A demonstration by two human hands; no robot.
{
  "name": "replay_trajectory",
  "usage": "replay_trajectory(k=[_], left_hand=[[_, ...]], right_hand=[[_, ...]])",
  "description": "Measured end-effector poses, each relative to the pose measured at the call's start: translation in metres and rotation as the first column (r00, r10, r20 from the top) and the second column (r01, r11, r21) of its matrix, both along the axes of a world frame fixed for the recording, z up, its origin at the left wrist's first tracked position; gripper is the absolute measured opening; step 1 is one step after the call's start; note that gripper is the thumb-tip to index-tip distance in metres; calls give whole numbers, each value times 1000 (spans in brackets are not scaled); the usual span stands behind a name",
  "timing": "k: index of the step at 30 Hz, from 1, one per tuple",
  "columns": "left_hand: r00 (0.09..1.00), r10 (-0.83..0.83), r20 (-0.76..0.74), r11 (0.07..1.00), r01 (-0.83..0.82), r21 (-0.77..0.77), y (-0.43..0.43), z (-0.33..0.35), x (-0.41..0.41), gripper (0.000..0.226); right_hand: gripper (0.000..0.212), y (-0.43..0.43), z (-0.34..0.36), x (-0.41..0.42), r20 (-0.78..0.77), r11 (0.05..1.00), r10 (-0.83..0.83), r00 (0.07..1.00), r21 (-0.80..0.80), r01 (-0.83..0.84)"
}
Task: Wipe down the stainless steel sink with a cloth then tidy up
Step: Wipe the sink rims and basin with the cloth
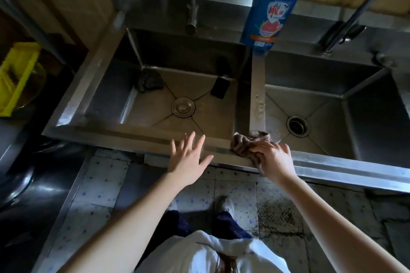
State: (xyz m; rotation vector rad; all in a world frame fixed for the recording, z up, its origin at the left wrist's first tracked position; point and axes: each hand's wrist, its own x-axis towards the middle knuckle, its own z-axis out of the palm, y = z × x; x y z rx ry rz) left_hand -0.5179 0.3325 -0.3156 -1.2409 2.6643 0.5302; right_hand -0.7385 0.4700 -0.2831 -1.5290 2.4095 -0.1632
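Two hands up | your right hand (274, 159) bunches the cloth (244, 143) on the sink (111, 133) front rim | your left hand (188, 159) hovers spread, holding nothing

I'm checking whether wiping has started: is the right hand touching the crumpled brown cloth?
Touching. The head view shows the right hand gripping the crumpled brown cloth, fingers curled round it, on the front rim of the stainless steel sink.
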Motion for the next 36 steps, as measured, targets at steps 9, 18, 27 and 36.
replay_trajectory(k=[9,18,27,36], left_hand=[[991,135,22,990,-134,-38,26,-2,-35,67],[984,161,76,987,-160,-19,25,0,-39,65],[986,143,89,990,-144,2,24,10,-43,64],[977,183,106,976,-194,98,20,15,-51,65]], right_hand=[[26,-21,-10,-43,12,967,214,977,-140,-211],[21,-14,-14,-55,-63,877,399,915,-265,-401],[30,-64,4,-76,22,949,267,963,-178,-259],[35,-38,-11,-70,-74,824,501,862,-264,-501]])
